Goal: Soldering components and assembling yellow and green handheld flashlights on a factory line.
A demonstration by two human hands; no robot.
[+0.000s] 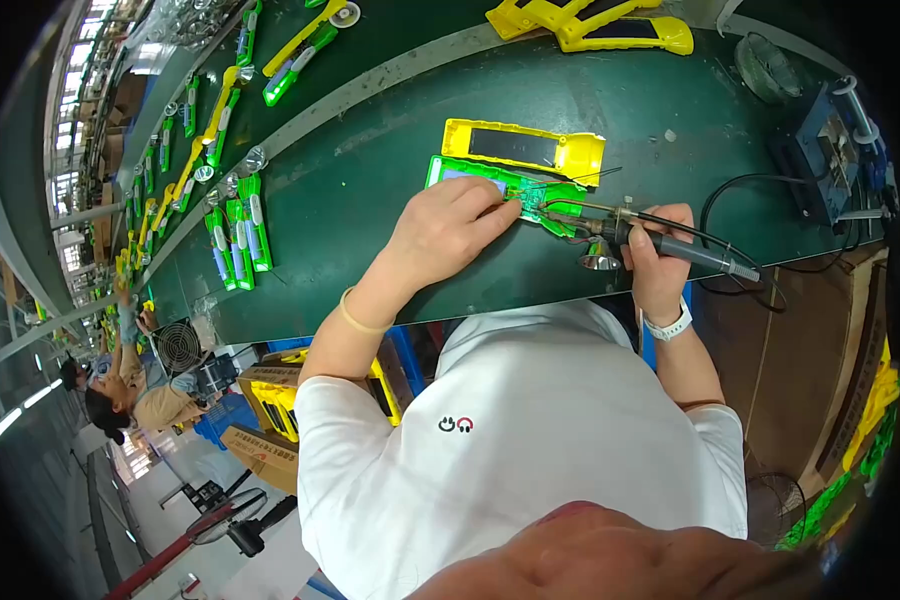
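Observation:
A green flashlight housing (pixel 564 203) with a small circuit board and a silvery reflector (pixel 598 260) at its right end lies before me. My left hand (pixel 448 232) rests over the housing's left part. Its thumb and forefinger are pinched together at the board, and whatever they hold is hidden. In my right hand (pixel 660 262) is a black-handled soldering iron (pixel 692 252), with a thin tube along its shaft. The iron's tip points left, at the board near my left fingertips. Just beyond lies a yellow housing half (pixel 515 147) with a dark panel; thin wires stick out nearby.
Several green housings (pixel 238 235) lie to the left. Past a metal rail (pixel 370 82), more yellow and green flashlights line the bench. Yellow housings (pixel 625 35) are piled at the far side. A blue soldering stand (pixel 820 155) and a wire coil (pixel 765 68) stand right. A co-worker sits far left.

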